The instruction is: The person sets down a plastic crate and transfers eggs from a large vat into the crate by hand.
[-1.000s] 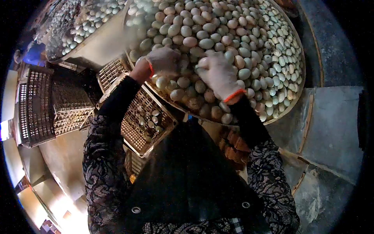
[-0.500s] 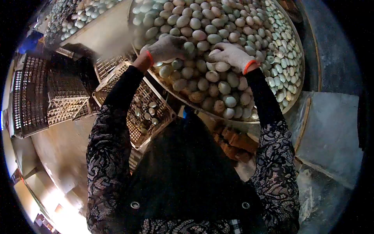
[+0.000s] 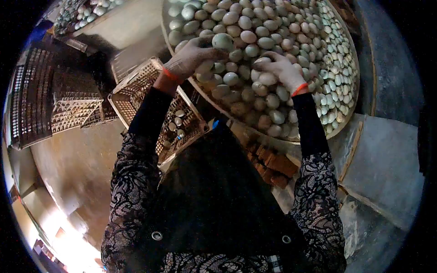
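Note:
A large round tray (image 3: 201, 94) is heaped with pale green and whitish eggs (image 3: 266, 43). My left hand (image 3: 189, 59), in a pale knit glove with an orange cuff, is closed on a big greenish egg (image 3: 223, 42) at the tray's left side. Its thumb and fingers sit on either side of that egg. Over the middle of the heap, my gloved right hand (image 3: 283, 72) curls its fingers round a pale egg (image 3: 262, 61). Another egg (image 3: 267, 78) lies right beneath that hand. The palms of both hands are hidden.
Below my left forearm stands a plastic crate (image 3: 193, 111) with several eggs (image 3: 178, 122) inside. More crates (image 3: 32, 100) are stacked at the left. Bricks (image 3: 273, 164) lie under the tray's front edge. Another heap of eggs (image 3: 88, 16) is at the upper left.
My left hand has turned and now shows a greenish egg between thumb and fingers. My right hand has shifted slightly right and down. The view has also moved a little.

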Demonstrator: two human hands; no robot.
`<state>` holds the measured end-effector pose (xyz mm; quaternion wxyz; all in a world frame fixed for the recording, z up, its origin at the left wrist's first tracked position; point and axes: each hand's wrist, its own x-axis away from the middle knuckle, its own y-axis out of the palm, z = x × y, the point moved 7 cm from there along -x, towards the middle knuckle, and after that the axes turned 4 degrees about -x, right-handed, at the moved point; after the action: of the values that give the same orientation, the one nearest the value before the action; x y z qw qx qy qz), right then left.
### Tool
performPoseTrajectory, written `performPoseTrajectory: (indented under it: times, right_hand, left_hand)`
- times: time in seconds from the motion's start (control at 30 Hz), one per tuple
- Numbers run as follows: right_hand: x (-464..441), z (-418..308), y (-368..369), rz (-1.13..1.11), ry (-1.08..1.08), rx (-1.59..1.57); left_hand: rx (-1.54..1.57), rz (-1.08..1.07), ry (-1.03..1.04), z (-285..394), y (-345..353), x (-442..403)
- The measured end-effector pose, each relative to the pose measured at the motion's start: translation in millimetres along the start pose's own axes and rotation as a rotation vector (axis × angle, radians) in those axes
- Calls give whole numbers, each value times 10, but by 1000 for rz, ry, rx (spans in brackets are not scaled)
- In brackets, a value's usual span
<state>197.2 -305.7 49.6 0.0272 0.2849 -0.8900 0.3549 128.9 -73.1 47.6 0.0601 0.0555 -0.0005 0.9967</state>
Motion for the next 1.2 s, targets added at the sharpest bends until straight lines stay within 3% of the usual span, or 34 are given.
performPoseTrajectory:
  times: [0.07, 0.1, 0.17, 0.2, 0.3, 0.37, 0.4, 0.43, 0.5, 0.53, 0.57, 0.63, 0.67, 0.7, 0.73, 0.77, 0.8, 0.93, 0.97, 1.0, 1.07, 1.13, 1.2]
  right_hand:
    - [5, 127, -116, 110, -26, -328]
    - [-36, 291, -144, 122, -15, -524]
    - [336, -513, -73, 37, 23, -715]
    - [417, -715, 26, -28, 3, -752]
    - [519, -1341, 910, -468, -149, -937]
    - [566, -1519, 1736, -760, 37, -880]
    - [501, -1413, 2181, -725, 63, -897]
    - [452, -1251, 2624, -773, 248, -1014]
    - [114, -714, 3362, -596, 231, -687]
    - [-109, -305, 3788, -559, 177, -549]
    - [-217, -245, 3979, -610, 247, -26]
    - [-429, 86, 4361, -530, 276, 119]
    - [-499, 206, 4497, -424, 244, 269]
    - [-629, 592, 4905, -410, 35, 237]
    - [-684, 628, 4973, -533, 121, 311]
    - [-703, 576, 4980, -504, 128, 345]
    - [-750, 599, 5021, -469, 133, 380]
    - [-829, 673, 5201, -620, -66, 551]
    - [-773, 681, 5223, -642, -124, 594]
    - [-777, 668, 5138, -425, -183, 491]
    - [-559, 391, 4706, -312, -110, 194]
    - [-187, -77, 4130, -404, -7, 125]
    - [395, -744, 2986, 14, -416, -162]
  left_hand:
    - [274, 8, 42, -62, -131, 162]
    - [253, 50, 16, -57, -236, 315]
    - [288, 95, -43, -131, -524, 682]
    - [226, 228, 5, -46, -605, 890]
    - [135, 230, 42, -330, -932, 1275]
    - [152, 368, -151, -1060, -1165, 1560]
    - [337, 514, -241, -1335, -1185, 1686]
    - [252, 516, -308, -1664, -1243, 1768]
    - [159, 537, -348, -2567, -1349, 1922]
    - [-233, 481, -417, -3119, -1459, 1959]
    - [-535, 527, -440, -3673, -1546, 2024]
    - [-836, 559, -463, -3756, -1598, 1978]
    - [-775, 507, -672, -3873, -1593, 1979]
    - [-705, 444, -878, -3949, -1532, 2019]
    - [-836, 402, -841, -4172, -1534, 1984]
    - [-970, 366, -802, -4368, -1533, 1947]
    - [-1161, 442, -737, -3987, -1505, 1851]
    - [-1005, 278, -726, -4245, -1447, 1797]
    - [-943, 271, -844, -4235, -1454, 1820]
    - [-962, 257, -853, -4195, -1441, 1796]
    - [-1009, 374, -727, -3892, -1428, 1749]
    - [-799, 578, -434, -3306, -1390, 1735]
    - [-707, 668, -156, -2229, -1171, 1577]
